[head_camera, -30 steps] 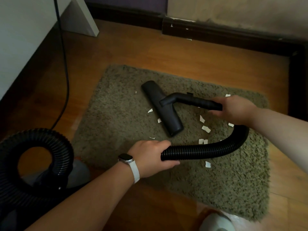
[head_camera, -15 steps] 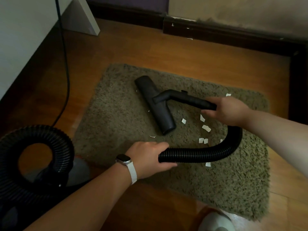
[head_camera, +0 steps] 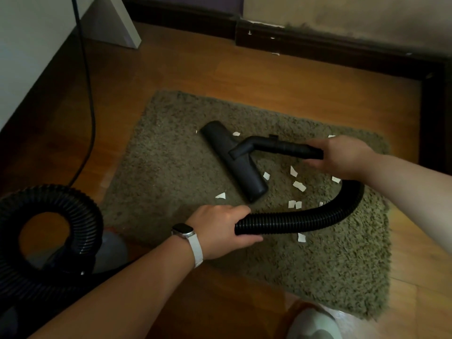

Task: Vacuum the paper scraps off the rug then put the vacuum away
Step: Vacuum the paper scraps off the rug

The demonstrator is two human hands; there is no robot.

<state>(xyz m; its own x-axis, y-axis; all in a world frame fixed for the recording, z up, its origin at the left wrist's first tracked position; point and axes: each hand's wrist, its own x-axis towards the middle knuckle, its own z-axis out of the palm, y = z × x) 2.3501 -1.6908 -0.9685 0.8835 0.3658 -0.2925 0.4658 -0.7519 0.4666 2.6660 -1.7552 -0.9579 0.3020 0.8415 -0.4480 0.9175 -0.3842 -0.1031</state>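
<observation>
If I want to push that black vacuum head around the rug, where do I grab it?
Grab the smooth stiff tube behind the floor head, coming from its right end, where the right hand wraps it. It is straight and rigid, so it likely steers the head. The ribbed hose bends, so the left hand gripping it probably just steadies it.

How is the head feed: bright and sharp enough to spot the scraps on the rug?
Head view: dim, warm light, yet the white paper scraps stand out on the rug; the black nozzle, wand and hose lose detail; frame corners look soft.
</observation>
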